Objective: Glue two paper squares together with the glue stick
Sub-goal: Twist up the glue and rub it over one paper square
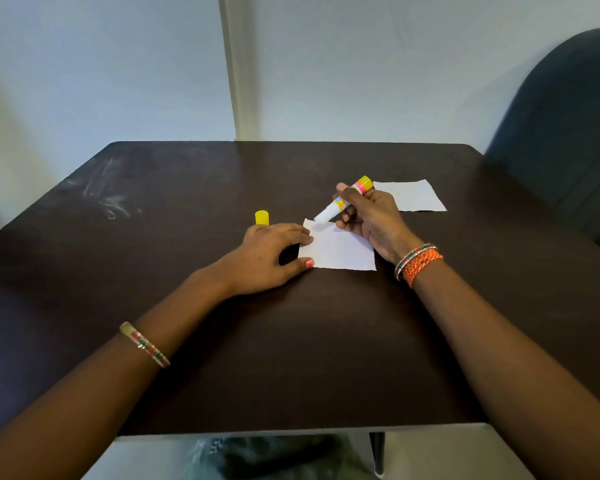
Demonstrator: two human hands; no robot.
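Note:
A white paper square (340, 249) lies flat on the dark table (222, 341) in front of me. My left hand (271, 258) presses its left edge down with fingertips and thumb. My right hand (371, 216) grips an uncapped yellow-and-pink glue stick (343, 199), tilted with its white tip touching the paper's far left corner. The yellow cap (262, 217) stands upright just beyond my left hand. A second white paper square (411, 195) lies flat farther back on the right, behind my right hand.
A dark upholstered chair (568, 133) stands beyond the table's right corner. A white wall with a vertical trim strip runs behind the far edge. Scuff marks (108, 195) streak the table's far left. The near table edge (291, 431) is at the bottom.

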